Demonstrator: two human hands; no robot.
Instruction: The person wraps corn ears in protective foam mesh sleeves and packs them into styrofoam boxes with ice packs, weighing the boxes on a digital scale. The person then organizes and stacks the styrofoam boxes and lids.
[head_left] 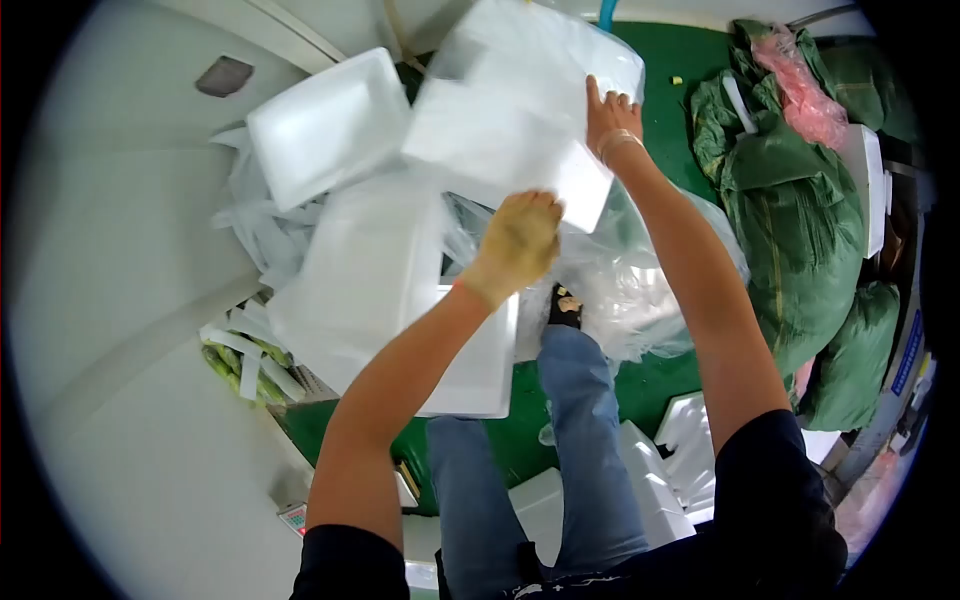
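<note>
A large white foam box [500, 130], blurred in places and partly under clear plastic film, lies in front of me. My left hand [518, 240], in a yellowish covering that looks like a glove, is closed at its near edge; the fingertips are hidden. My right hand [612, 122] rests on the right side of the box and film, its index finger stretched out and its other fingers apart. Clear bracelets circle that wrist. Below my right hand is a crumpled clear plastic bag [635, 290].
An open white foam tray [325, 130] tilts at the left, above more foam boxes [360, 270]. Green vegetables [230, 370] lie by the left wall. Full green woven sacks [795, 230] line the right. My legs stand on a green floor [655, 375], with foam pieces around them.
</note>
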